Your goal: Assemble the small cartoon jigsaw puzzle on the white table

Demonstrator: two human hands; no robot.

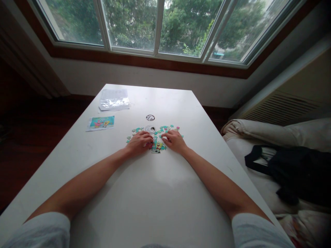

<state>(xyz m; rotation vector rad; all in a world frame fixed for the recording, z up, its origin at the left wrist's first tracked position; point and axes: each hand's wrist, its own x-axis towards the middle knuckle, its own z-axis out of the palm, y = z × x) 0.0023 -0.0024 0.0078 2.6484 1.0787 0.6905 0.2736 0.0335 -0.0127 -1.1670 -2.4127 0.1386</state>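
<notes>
Small teal jigsaw pieces (165,128) lie scattered on the white table (160,193), around a partly joined cartoon patch (157,147). My left hand (140,142) rests knuckles up at the patch's left edge, fingers curled and pinched on a piece at its fingertips. My right hand (174,140) sits at the patch's right edge, fingers bent down onto the pieces. What lies under either palm is hidden.
A small round tin (150,129) and its lid (150,117) sit just beyond the pieces. A printed picture card (100,123) and a clear plastic bag (114,100) lie at the far left. A cushioned seat with a black bag (292,170) is to the right; windows are ahead.
</notes>
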